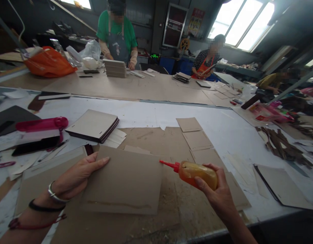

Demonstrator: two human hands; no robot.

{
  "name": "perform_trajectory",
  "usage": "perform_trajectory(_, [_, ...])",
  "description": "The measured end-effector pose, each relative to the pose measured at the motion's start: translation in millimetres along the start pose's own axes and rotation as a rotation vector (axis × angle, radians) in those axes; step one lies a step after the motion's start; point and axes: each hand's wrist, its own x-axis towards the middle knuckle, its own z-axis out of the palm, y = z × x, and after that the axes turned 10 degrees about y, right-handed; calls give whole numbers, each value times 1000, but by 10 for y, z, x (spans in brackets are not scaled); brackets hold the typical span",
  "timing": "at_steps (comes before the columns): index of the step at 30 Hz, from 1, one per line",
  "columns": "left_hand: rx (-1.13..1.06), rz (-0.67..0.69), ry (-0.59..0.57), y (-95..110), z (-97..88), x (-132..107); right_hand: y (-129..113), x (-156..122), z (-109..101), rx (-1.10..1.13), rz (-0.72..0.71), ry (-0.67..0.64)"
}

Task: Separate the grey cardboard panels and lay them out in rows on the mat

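Observation:
Between thumb and fingers, my left hand point(81, 174) pinches the upper left edge of a grey-brown cardboard sheet point(126, 179). A brownish line of glue runs along the sheet's lower edge. My right hand point(220, 189) is wrapped round a glue bottle point(198, 174) of amber liquid, tilted on its side. Its red nozzle points left, close to the sheet's upper right corner; whether it touches I cannot tell. Several cardboard pieces point(197, 139) lie in a row on the brown work board point(156, 139) beyond the bottle. Left of that sits a stack of grey boards with dark edges point(94, 123).
A pink pouch point(42, 124), a black phone point(36, 145) and paper scraps lie at left. At right are another board stack point(283, 186) and dark strips point(283, 145). Across the table, a person in green point(117, 34) and others work; an orange bag point(48, 62) stands far left.

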Motion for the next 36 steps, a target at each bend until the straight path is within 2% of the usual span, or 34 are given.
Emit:
perform_trajectory(10, [-18,-9,-19,46,-38,76,163,-107,-38,-44,4,-91])
perform_trajectory(13, [-32,-10,-23,31,-25,52,176,-94,6,-21,38,-71])
perform_trajectory(15, [-23,-5,-52,-9,-6,39,147,-61,89,97,119,-6])
perform_trajectory(18, [3,-4,-73,-132,31,44,36,45,243,494,346,97])
perform_trajectory(21, [-20,14,-48,-318,60,81,-108,153,329,828,575,94])
perform_trajectory(23, [-91,16,-62,-442,74,106,-173,161,342,888,616,77])
perform_trajectory(27, [-240,22,-191,-588,128,98,-212,-8,371,718,473,-48])
perform_trajectory(31, [-234,50,-277,-577,218,-1,-331,-236,450,410,307,-214])
perform_trajectory(36, [-126,45,-369,-540,298,-135,-543,-332,537,188,136,-214])
